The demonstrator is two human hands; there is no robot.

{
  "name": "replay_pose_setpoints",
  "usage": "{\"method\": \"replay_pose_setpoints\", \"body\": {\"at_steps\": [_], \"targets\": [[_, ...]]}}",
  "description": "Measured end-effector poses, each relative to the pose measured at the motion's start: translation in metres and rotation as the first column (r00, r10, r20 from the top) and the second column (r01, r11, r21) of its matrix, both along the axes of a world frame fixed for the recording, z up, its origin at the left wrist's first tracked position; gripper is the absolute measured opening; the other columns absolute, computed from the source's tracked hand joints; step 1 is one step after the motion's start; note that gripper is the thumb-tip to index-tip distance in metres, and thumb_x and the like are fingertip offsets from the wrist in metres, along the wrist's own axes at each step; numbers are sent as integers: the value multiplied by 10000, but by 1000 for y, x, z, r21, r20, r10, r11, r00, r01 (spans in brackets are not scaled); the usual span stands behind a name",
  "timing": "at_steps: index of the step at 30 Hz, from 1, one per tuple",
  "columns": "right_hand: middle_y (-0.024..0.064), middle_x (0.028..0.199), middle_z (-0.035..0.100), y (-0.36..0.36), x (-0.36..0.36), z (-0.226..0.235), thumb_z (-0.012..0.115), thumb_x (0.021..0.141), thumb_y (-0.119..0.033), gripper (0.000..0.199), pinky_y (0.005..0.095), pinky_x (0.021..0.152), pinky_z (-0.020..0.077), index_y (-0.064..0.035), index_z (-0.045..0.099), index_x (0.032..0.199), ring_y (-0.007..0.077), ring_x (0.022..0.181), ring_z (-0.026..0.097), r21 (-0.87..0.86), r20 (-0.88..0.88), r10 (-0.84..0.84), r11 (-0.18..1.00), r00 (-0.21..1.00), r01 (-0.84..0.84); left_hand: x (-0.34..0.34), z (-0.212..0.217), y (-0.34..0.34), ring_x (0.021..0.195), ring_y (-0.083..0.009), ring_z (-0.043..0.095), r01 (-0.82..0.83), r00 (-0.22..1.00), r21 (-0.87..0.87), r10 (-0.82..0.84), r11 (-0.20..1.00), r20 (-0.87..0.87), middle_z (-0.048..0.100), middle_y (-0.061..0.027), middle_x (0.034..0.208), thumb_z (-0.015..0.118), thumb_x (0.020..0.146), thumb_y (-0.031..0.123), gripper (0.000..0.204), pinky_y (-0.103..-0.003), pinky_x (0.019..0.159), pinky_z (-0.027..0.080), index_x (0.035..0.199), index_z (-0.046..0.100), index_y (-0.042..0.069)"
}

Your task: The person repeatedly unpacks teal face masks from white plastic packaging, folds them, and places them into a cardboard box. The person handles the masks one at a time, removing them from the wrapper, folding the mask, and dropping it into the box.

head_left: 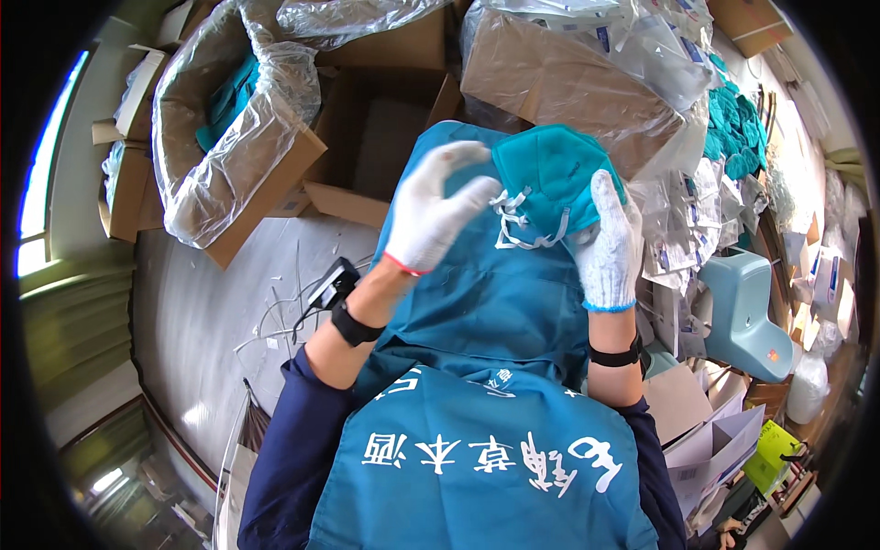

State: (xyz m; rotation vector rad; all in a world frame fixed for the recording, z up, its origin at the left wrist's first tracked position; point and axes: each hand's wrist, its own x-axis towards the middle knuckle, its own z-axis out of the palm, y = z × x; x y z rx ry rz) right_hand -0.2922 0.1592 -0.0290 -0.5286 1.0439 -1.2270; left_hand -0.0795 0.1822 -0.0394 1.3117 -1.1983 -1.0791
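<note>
A teal folded face mask with white elastic straps is held up above my lap. My right hand, in a white knit glove with a blue cuff, grips its right side, one finger lying across the front. My left hand, in a white glove with a red cuff, is at the mask's left edge. Its thumb and fingers are apart in a C shape, with nothing between them. Whether the left fingertips touch the mask I cannot tell. The straps hang loose from the mask's lower left.
Ahead on the left, a plastic-lined carton holds teal masks. Beside it stands an open cardboard box. A plastic-covered carton is straight ahead. Teal masks lie piled at the right, near clear packets and a blue-grey plastic stool.
</note>
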Motion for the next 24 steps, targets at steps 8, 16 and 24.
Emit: {"method": "replay_pose_setpoints", "body": {"at_steps": [8,16,24], "targets": [[67,1085,700,1,-3,-13,617,1001,-238,303,269,757,549,-22,652,1210,120,932,660,-5,53,63,998,997,-63,-31,-1,-9,915,-106,628,221,695,374,123,901,-708,680,0,1065,752,903,187,384,-252,839,502,1244,637,51],[63,960,675,15,4,-18,664,973,-248,358,311,870,501,1,588,1219,177,932,644,28,71,331,942,941,-333,-43,17,-8,704,-115,670,-118,866,233,215,965,-451,716,-59,946,687,946,123,215,-267,621,544,1120,686,-5],[18,722,616,20,16,-20,587,1018,-255,256,231,542,429,-28,657,922,78,589,524,100,-213,568,822,795,-561,-44,0,-8,954,-160,655,-17,626,302,246,953,-740,691,-57,1070,659,972,254,309,-319,855,520,1191,642,36]]}}
